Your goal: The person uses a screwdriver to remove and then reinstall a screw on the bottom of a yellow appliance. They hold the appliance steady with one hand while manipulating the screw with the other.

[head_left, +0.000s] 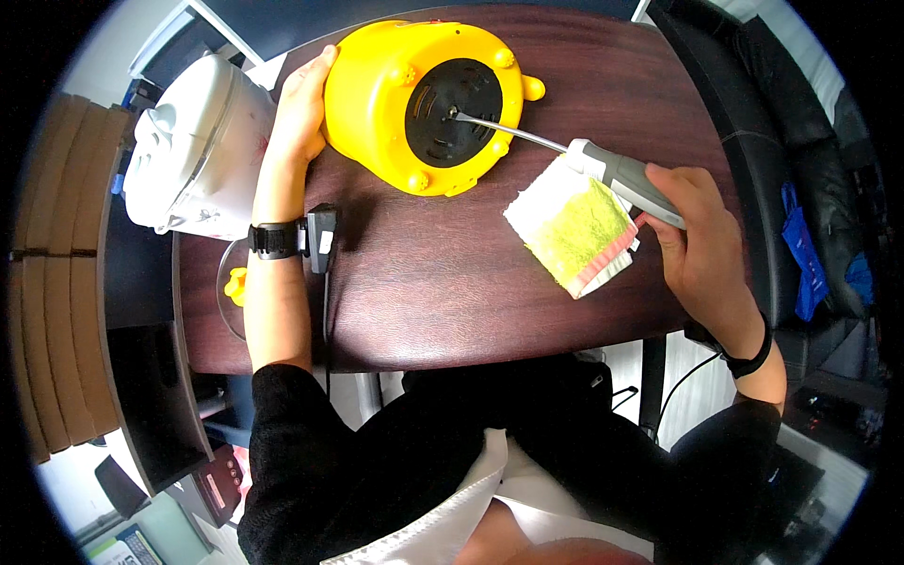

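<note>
A round yellow appliance body lies tipped on the dark wooden table, its underside facing me. Set into that underside is a black vented base plate with small yellow feet around it. My left hand is closed against the left side of the yellow body, steadying it. In my right hand is a screwdriver with a grey and white handle. Its shaft reaches left, and the tip touches or nearly touches the middle of the black plate. A folded white, green and pink cloth lies beneath the handle.
A white lidded cooker stands at the left. Near my left forearm are a black power plug with cord and a clear lid with a yellow knob. Cardboard leans far left; a black sofa stands right of the table.
</note>
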A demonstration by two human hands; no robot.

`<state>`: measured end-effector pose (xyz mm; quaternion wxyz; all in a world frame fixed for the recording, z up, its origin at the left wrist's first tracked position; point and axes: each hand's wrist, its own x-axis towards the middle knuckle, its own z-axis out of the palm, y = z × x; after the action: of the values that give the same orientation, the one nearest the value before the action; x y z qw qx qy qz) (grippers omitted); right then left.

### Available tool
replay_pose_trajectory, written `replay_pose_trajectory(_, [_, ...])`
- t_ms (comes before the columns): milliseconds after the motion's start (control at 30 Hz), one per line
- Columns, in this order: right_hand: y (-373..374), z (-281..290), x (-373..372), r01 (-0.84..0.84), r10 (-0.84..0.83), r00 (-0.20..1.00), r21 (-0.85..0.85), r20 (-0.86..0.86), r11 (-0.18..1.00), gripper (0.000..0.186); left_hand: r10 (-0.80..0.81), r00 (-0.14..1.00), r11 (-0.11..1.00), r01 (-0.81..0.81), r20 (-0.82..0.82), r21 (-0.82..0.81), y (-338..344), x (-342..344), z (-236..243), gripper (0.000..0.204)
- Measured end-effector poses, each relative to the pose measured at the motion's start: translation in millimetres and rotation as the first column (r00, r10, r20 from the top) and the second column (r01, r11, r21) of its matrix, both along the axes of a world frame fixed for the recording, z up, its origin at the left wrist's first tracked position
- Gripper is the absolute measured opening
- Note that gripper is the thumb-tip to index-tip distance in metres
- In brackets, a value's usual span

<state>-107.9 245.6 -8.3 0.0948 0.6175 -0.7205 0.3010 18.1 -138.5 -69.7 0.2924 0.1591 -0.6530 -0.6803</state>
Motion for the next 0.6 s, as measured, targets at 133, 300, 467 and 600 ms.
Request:
replay_pose_trajectory(133, [0.4,3.7,-2.4,-0.037,0.037,0.995,-0.001,-0.092,0.999,0.04,0.01,1.0,1.0,-0.01,0.014,-0.008,1.9,-0.3,0.9,0.033])
replay_pose_trajectory(300, [-0.5,5.5,-3.8,-0.05,0.047,0.991,-0.016,-0.129,0.999,0.042,0.02,0.999,1.0,-0.019,0.025,-0.007,0.1,-1.0,0.0,0.033])
replay_pose_trajectory(467, [-0.2,7.4,-4.1,-0.065,0.062,0.986,-0.011,-0.152,0.998,0.043,-0.007,1.0,1.0,0.007,0.017,0.014,-0.7,-1.2,0.2,0.032])
replay_pose_trajectory(600, [1.5,7.1,-4.7,-0.079,0.077,0.98,-0.003,-0.184,0.997,0.046,0.004,1.0,1.0,-0.005,0.021,0.026,-0.3,-2.7,-0.8,0.032])
